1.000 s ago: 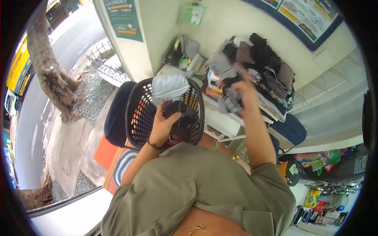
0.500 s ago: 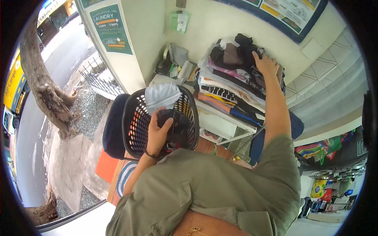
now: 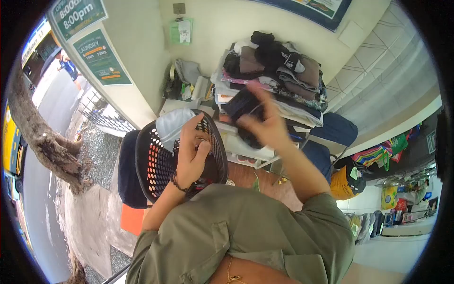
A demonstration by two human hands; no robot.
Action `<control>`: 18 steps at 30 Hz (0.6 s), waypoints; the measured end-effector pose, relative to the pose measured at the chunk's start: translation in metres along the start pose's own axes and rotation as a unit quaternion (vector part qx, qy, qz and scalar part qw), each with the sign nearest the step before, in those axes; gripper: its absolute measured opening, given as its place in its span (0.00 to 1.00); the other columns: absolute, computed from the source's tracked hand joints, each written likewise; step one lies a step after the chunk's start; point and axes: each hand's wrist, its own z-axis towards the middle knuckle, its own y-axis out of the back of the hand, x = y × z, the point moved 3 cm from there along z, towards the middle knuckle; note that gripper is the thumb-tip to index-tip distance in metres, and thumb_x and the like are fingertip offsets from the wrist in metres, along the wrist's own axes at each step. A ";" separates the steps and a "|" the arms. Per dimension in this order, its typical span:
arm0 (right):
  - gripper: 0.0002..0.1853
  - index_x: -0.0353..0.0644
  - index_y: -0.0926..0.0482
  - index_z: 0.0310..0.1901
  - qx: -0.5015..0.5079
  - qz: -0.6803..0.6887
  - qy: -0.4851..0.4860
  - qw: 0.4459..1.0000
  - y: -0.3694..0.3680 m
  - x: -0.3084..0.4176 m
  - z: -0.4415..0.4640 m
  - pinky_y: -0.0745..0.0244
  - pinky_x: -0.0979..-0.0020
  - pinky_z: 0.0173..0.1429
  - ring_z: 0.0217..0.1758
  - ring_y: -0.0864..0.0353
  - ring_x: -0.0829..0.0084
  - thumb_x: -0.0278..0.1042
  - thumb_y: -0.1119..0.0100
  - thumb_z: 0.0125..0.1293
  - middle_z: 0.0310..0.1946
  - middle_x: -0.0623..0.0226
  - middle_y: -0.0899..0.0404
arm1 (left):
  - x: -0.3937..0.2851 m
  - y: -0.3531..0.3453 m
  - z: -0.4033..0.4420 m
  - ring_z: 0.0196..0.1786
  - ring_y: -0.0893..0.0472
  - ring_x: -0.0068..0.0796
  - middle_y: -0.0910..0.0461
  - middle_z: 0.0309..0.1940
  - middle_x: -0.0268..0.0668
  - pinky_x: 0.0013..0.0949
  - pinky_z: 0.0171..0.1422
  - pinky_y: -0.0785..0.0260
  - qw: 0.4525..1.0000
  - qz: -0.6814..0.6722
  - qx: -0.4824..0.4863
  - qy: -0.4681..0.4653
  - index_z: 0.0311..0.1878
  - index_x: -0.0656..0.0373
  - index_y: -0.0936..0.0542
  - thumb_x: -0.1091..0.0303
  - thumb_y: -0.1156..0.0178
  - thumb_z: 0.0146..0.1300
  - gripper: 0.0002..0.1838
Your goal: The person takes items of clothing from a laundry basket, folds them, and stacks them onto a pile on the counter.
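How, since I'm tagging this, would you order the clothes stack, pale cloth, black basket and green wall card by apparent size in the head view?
Clothes stack and black basket: too close to rank
Pale cloth
Green wall card

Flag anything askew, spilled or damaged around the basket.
The pale cloth is draped over the far rim of the black basket rather than inside it. I see no spill or damage; the dark garment in the right hand is blurred.
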 end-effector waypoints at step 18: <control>0.32 0.65 0.33 0.68 -0.127 -0.582 -0.337 0.729 0.230 -0.204 0.142 0.46 0.42 0.71 0.73 0.45 0.40 0.66 0.52 0.65 0.73 0.50 0.45 | 0.098 0.054 -0.080 0.41 0.28 0.24 0.30 0.53 0.39 0.29 0.49 0.31 0.970 0.132 -0.103 0.178 0.62 0.59 0.28 0.70 0.46 0.69 0.19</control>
